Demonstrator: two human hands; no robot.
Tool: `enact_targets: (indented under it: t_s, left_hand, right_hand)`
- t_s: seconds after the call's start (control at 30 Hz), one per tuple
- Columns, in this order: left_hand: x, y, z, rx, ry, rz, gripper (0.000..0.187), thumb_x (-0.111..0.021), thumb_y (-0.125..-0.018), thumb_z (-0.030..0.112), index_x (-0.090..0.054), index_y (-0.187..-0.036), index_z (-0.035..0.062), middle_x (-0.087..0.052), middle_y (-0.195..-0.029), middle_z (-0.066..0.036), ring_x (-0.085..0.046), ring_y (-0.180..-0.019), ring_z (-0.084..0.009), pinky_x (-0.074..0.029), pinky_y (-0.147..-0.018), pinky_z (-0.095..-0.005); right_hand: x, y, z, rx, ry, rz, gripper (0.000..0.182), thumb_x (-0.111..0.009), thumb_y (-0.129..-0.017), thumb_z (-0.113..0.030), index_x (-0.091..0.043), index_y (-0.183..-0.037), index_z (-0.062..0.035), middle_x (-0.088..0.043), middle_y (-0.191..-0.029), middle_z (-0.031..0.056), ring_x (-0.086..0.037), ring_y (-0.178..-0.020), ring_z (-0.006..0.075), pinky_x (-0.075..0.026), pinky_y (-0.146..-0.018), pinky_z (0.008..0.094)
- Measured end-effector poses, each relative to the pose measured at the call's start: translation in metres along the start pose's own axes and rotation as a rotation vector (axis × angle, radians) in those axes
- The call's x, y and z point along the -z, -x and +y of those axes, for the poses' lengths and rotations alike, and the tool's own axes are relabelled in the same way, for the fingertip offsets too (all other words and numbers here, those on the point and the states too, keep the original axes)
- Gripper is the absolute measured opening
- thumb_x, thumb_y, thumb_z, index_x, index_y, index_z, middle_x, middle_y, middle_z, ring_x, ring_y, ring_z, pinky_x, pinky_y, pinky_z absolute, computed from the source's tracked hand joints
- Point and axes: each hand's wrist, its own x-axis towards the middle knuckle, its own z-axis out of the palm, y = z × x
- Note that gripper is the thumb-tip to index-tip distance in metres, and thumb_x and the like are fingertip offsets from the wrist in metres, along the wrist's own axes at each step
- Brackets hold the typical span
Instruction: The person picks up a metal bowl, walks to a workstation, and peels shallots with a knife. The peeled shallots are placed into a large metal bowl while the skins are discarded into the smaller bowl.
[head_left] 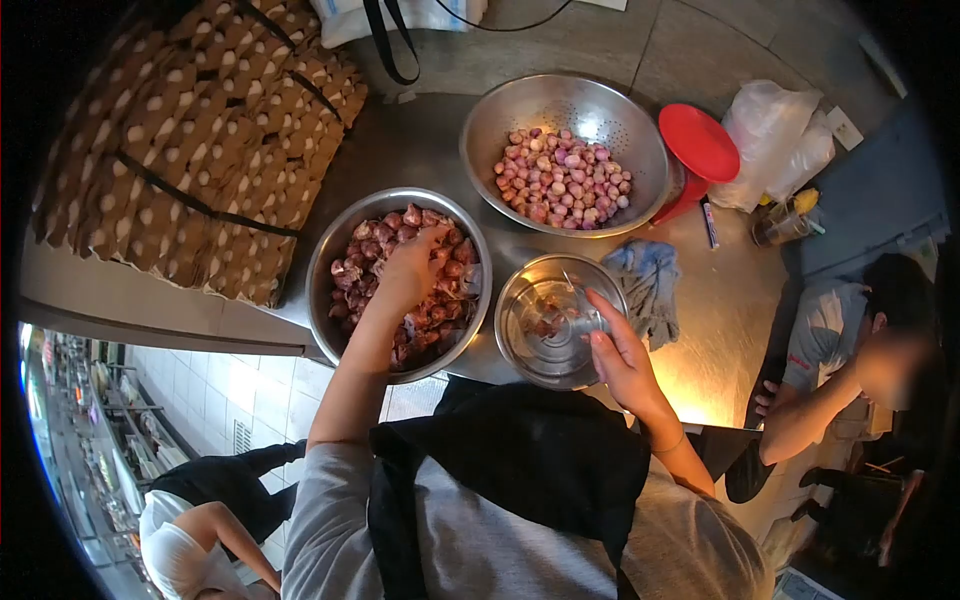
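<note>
The left hand (412,268) is reaching among dark-red, papery, round shallots (352,272) in a steel bowl (479,238), finger closure unclear, while the right hand (622,366) is grasping a thin, silvery tool (571,283), apparently keeping it clear.

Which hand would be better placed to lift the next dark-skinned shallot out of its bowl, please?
Left, I'd judge: the left hand is inside the bowl of dark-skinned shallots, while the right hand is by the smaller bowl and seems to hold a small knife.

Left hand (412,268) among red shallots (356,272) in metal bowl (313,290).
</note>
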Motion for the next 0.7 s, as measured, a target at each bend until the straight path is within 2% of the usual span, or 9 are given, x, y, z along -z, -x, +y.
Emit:
enact_targets:
  t_s: [0.1, 0.2, 0.23, 0.3, 0.37, 0.47, 0.6, 0.67, 0.7]
  left_hand:
    - [0.007, 0.004, 0.008, 0.071, 0.116, 0.070, 0.035, -0.055, -0.081, 0.006, -0.045, -0.115, 0.0076, -0.060, -0.095, -0.016, -0.057, -0.088, -0.0344, -0.046, -0.079, -0.0378]
    - [0.026, 0.013, 0.057, 0.029, 0.682, 0.139, 0.028, -0.055, -0.084, 0.004, -0.046, -0.110, 0.0066, -0.059, -0.093, -0.011, -0.060, -0.085, -0.0208, -0.049, -0.070, -0.0284]
    - [0.027, 0.018, 0.074, 0.043, 0.906, 0.080, 0.027, -0.056, -0.084, 0.004, -0.047, -0.109, 0.0069, -0.059, -0.092, -0.009, -0.060, -0.084, -0.0190, -0.049, -0.069, -0.0273]
    - [0.022, 0.029, 0.101, 0.074, 1.350, -0.048, 0.026, -0.057, -0.084, 0.006, -0.049, -0.108, 0.0073, -0.058, -0.091, -0.005, -0.059, -0.082, -0.0152, -0.050, -0.068, -0.0252]
    - [0.005, 0.037, 0.106, 0.198, 1.483, -0.227, 0.023, -0.059, -0.083, 0.008, -0.052, -0.105, 0.0065, -0.058, -0.092, -0.005, -0.059, -0.081, -0.0143, -0.051, -0.069, -0.0264]
    - [-0.006, 0.044, 0.124, 0.386, 1.646, -0.299, 0.023, -0.058, -0.084, 0.007, -0.055, -0.106, 0.0058, -0.059, -0.091, -0.004, -0.059, -0.080, -0.0136, -0.051, -0.072, -0.0260]
    - [-0.017, 0.048, 0.130, 0.429, 1.666, -0.366, 0.024, -0.055, -0.085, 0.007, -0.054, -0.109, 0.0047, -0.059, -0.096, -0.004, -0.059, -0.083, -0.0126, -0.051, -0.074, -0.0258]
    - [-0.023, 0.049, 0.127, 0.408, 1.697, -0.358, 0.024, -0.055, -0.085, 0.007, -0.055, -0.109, 0.0049, -0.059, -0.099, -0.005, -0.059, -0.086, -0.0128, -0.052, -0.074, -0.0256]
    - [-0.025, 0.050, 0.126, 0.398, 1.714, -0.353, 0.023, -0.055, -0.086, 0.007, -0.055, -0.109, 0.0051, -0.059, -0.100, -0.005, -0.059, -0.087, -0.0129, -0.052, -0.074, -0.0256]
  right_hand:
    - [0.000, 0.001, -0.009, -0.042, -0.043, -0.029, 0.044, -0.044, -0.092, -0.017, -0.032, -0.132, -0.0016, -0.051, -0.108, 0.0067, -0.047, -0.081, 0.0077, -0.038, -0.071, 0.0201]
    - [-0.004, 0.002, -0.011, -0.008, -0.181, -0.040, 0.044, -0.043, -0.093, -0.017, -0.032, -0.133, -0.0042, -0.051, -0.094, 0.0019, -0.038, -0.060, 0.0030, -0.032, -0.055, 0.0174]
    - [-0.005, 0.002, -0.012, 0.020, -0.231, -0.041, 0.043, -0.043, -0.093, -0.017, -0.033, -0.133, -0.0051, -0.051, -0.090, 0.0003, -0.034, -0.055, 0.0018, -0.029, -0.050, 0.0167]
    - [-0.004, 0.002, -0.013, 0.011, -0.226, -0.080, 0.043, -0.042, -0.093, -0.017, -0.033, -0.133, -0.0061, -0.051, -0.086, -0.0009, -0.034, -0.055, 0.0019, -0.029, -0.050, 0.0165]
    - [-0.005, 0.002, -0.014, 0.019, -0.234, -0.099, 0.042, -0.041, -0.093, -0.018, -0.033, -0.133, -0.0065, -0.049, -0.080, -0.0024, -0.034, -0.054, 0.0021, -0.029, -0.049, 0.0163]
    - [-0.009, 0.002, -0.013, 0.065, -0.248, -0.106, 0.042, -0.040, -0.094, -0.019, -0.033, -0.133, -0.0058, -0.045, -0.071, -0.0046, -0.031, -0.052, 0.0017, -0.027, -0.047, 0.0161]
    - [-0.004, 0.001, -0.008, 0.041, -0.134, -0.100, 0.042, -0.042, -0.093, -0.018, -0.035, -0.132, -0.0048, -0.055, -0.102, 0.0052, -0.051, -0.077, 0.0098, -0.040, -0.068, 0.0209]
    - [-0.007, 0.000, -0.004, 0.168, 0.053, -0.063, 0.043, -0.044, -0.092, -0.017, -0.036, -0.132, -0.0041, -0.051, -0.122, 0.0101, -0.054, -0.102, 0.0163, -0.040, -0.087, 0.0254]
    - [-0.008, 0.001, -0.006, 0.163, 0.036, -0.072, 0.043, -0.045, -0.091, -0.017, -0.036, -0.131, -0.0038, -0.047, -0.125, 0.0112, -0.048, -0.109, 0.0178, -0.035, -0.091, 0.0264]
